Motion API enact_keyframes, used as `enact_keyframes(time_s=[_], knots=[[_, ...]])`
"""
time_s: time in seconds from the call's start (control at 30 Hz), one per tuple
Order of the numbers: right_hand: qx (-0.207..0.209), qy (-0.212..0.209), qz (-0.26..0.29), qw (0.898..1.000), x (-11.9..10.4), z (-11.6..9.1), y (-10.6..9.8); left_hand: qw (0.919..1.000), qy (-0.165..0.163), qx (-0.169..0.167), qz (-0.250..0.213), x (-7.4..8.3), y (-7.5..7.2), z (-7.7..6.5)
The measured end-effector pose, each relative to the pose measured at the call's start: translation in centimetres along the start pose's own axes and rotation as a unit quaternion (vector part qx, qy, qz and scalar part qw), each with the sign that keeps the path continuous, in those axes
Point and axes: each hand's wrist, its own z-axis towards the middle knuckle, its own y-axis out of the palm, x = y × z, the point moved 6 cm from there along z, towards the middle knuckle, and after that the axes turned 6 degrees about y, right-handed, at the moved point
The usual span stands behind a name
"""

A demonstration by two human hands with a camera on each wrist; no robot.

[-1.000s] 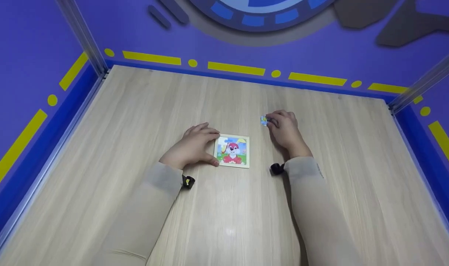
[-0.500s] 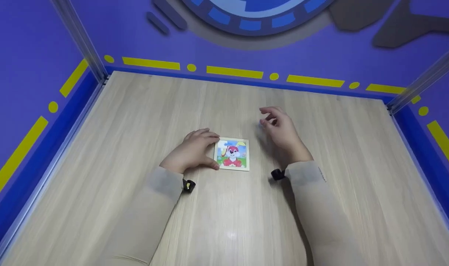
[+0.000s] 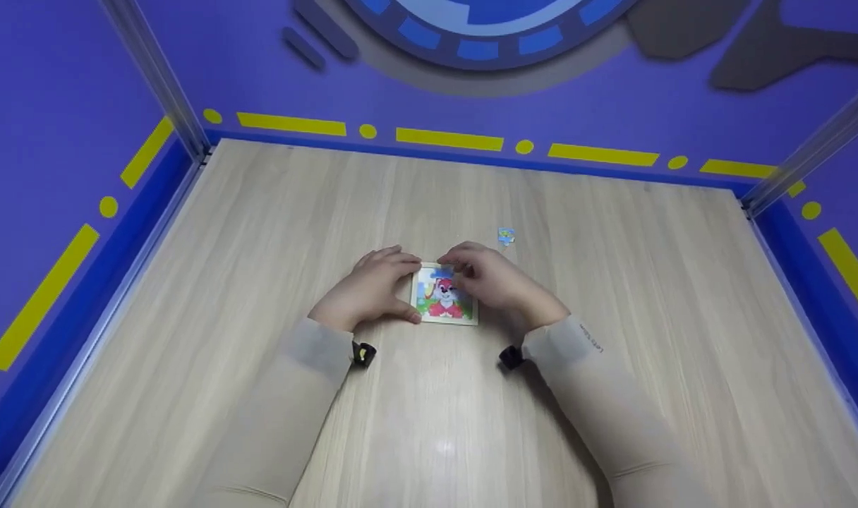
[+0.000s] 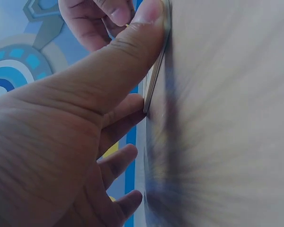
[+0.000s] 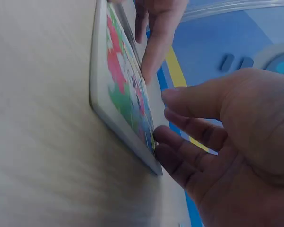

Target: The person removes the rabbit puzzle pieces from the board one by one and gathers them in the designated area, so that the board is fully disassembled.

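A small square jigsaw puzzle (image 3: 445, 309) in a pale wooden frame lies on the table, showing a red and white cartoon animal. Its upper left part has a white patch. My left hand (image 3: 372, 288) holds the frame at the left side, thumb at the near corner and index finger at the far one. Over the upper right corner is my right hand (image 3: 496, 276), its fingertips touching the puzzle there. In the right wrist view that hand (image 5: 227, 127) has loosely bent fingers, with no loose piece visible between them. Beyond it lies a loose puzzle piece (image 3: 506, 236), blue and yellow.
The light wood table (image 3: 330, 190) is bounded by blue panels (image 3: 577, 106) with yellow dashes at the back and both sides. A small black wrist device (image 3: 363, 354) sits at the left cuff, another device (image 3: 511, 358) at the right.
My right hand has left the loose piece, lifted and come nearer and left to the puzzle's upper right corner. The loose piece stays on the table. My left hand keeps its hold.
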Motion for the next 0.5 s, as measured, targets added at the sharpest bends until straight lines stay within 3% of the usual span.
enact_keyframes(time_s=[0.5], knots=[[-0.006, -0.005, -0.049, 0.999, 0.1, 0.3, 1.9, 0.9999, -0.004, -0.009, 0.013, 0.1, 0.1, 0.0]])
